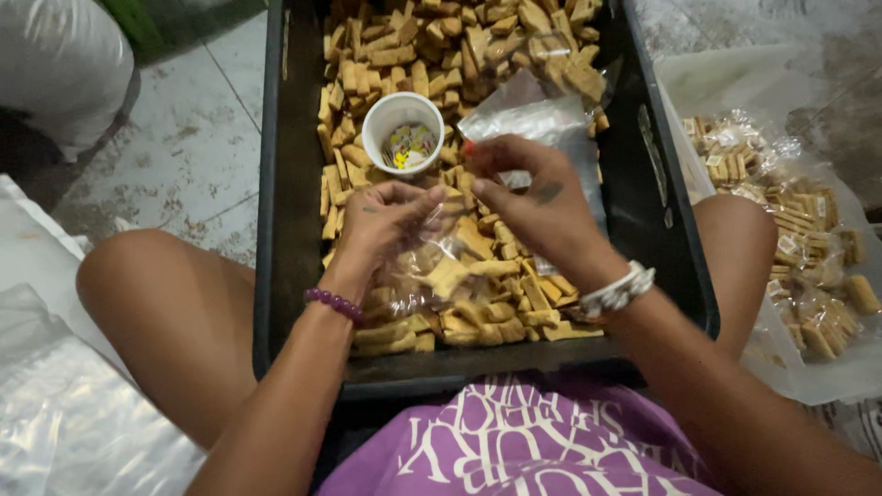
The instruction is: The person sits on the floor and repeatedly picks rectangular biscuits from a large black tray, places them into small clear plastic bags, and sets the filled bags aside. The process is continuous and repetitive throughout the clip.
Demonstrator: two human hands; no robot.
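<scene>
My left hand (386, 220) and my right hand (528, 197) meet over a black tray (294, 276) and together grip the mouth of a clear plastic bag (432, 266) partly filled with tan rectangular biscuits. The bag hangs below my fingers over the heap of loose biscuits (413, 64) that fills the tray. A white cup (402, 133) with small coloured bits inside stands in the biscuits just beyond my left hand. Empty clear bags (537, 115) lie on the biscuits behind my right hand.
The tray rests across my knees on a tiled floor (184, 138). Several filled bags of biscuits (799, 239) lie on plastic sheeting to the right. A pile of clear plastic (64, 404) is at the lower left, a white sack (60, 55) at the top left.
</scene>
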